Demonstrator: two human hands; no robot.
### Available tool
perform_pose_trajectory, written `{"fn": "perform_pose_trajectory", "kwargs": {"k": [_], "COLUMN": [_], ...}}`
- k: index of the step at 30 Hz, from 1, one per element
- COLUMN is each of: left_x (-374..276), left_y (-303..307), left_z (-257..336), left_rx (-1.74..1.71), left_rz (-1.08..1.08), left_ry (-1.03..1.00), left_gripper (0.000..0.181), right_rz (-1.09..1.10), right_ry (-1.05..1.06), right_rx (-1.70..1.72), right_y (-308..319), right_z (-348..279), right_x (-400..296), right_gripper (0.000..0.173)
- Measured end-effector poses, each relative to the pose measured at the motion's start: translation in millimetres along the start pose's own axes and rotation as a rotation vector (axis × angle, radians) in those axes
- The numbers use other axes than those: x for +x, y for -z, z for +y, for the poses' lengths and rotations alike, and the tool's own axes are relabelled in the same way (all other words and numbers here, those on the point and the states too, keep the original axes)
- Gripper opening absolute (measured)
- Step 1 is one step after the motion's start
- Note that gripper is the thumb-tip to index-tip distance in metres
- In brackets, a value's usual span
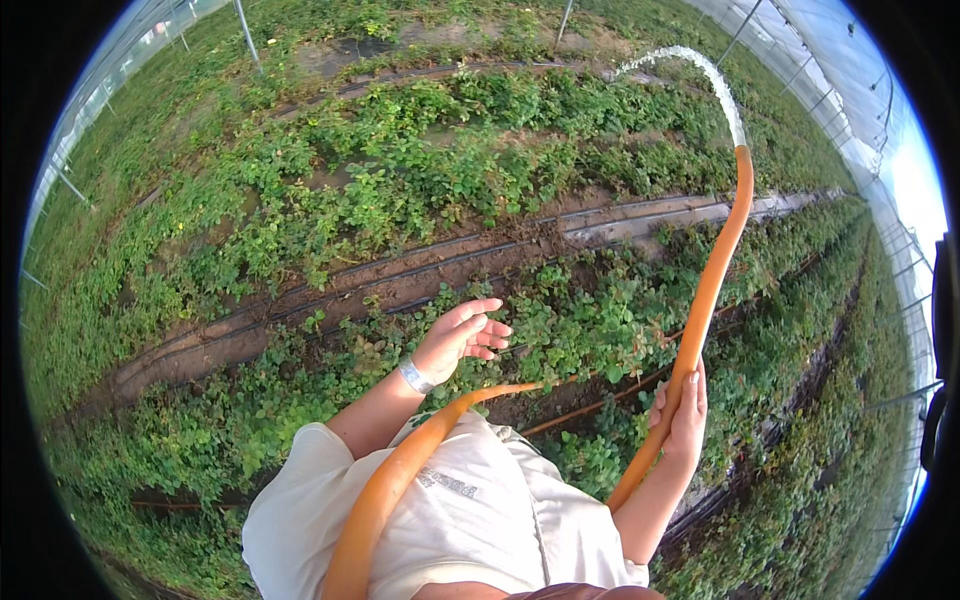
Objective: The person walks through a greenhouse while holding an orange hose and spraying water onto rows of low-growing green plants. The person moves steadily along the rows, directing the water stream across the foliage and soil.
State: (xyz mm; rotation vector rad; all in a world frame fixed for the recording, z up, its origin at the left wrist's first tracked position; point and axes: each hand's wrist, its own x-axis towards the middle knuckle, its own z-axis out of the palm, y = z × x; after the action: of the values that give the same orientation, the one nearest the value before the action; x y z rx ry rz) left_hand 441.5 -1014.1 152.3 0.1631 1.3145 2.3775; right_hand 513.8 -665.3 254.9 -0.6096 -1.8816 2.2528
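Note:
My right hand (pixel 684 412) is wrapped around a thick orange hose (pixel 709 292), which rises past it and bends slightly left at its open end. Out of that end a stream of water (pixel 709 71) arcs to the left and falls toward the plants. Another stretch of orange hose (pixel 390 480) runs over the front of my white shirt; the link between the two stretches is hidden. My left hand (pixel 465 341) hangs in the air above this stretch, holding nothing, its fingers bent and apart. A silvery band (pixel 415 375) circles the left wrist.
Leafy green plants (pixel 360 202) grow in long rows on both sides. Thin dark irrigation pipes (pixel 450 259) lie along a bare soil strip (pixel 300 315) between rows. Metal posts (pixel 246 34) stand among the plants, and a translucent greenhouse cover (pixel 832 45) spans overhead at right.

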Motion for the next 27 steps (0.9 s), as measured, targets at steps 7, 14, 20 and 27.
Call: {"fn": "perform_pose_trajectory", "kwargs": {"k": [7, 14, 20, 27], "left_x": [-0.1, -0.6, 2.3, 9.1], "left_y": [-3.4, -0.1, -11.0, -16.4], "left_z": [0.3, -2.9, -3.8, -32.4], "left_rx": [0.008, 0.039, 0.064, 0.228], "left_rz": [-0.01, 0.032, -0.002, -0.126], "left_ry": [0.005, 0.013, 0.032, 0.167], "left_gripper": [0.053, 0.052, 0.052, 0.045], "right_rz": [-0.069, -0.057, 0.219, 0.383], "right_ry": [-0.045, -0.015, 0.017, -0.103], "right_rx": [-0.014, -0.027, 0.04, -0.008], "right_y": [-18.3, -6.9, 59.1, 89.7], "right_z": [10.9, 15.6, 17.4, 46.1], "right_x": [-1.3, -3.2, -24.3, -53.1], "right_gripper": [0.048, 0.048, 0.046, 0.047]}}
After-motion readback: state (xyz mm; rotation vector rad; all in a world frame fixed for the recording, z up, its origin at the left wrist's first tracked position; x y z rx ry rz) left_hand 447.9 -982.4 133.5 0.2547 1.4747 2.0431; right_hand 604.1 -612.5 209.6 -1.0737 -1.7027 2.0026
